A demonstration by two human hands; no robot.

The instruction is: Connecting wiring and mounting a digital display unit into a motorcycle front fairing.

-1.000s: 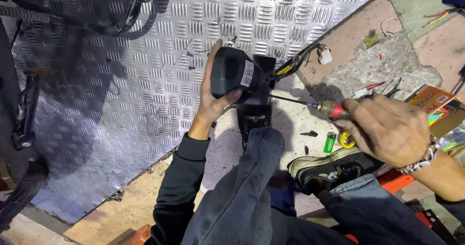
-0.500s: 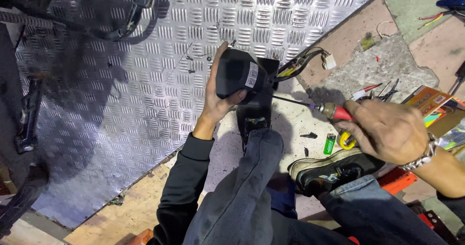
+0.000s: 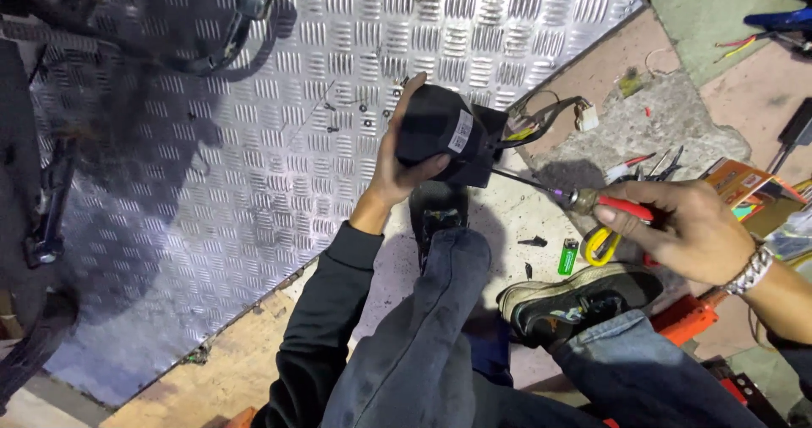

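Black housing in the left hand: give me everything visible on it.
The black housing is a rounded, matte, plastic-looking casing with a small white label on its side. The left hand grips it from below and the left, holding it above the checker-plate sheet. Wires leave its right end toward a white connector. The screwdriver, held in the right hand, has its shaft tip at the housing's lower right edge.

both hands (image 3: 406, 170) (image 3: 689, 229) closed in grips
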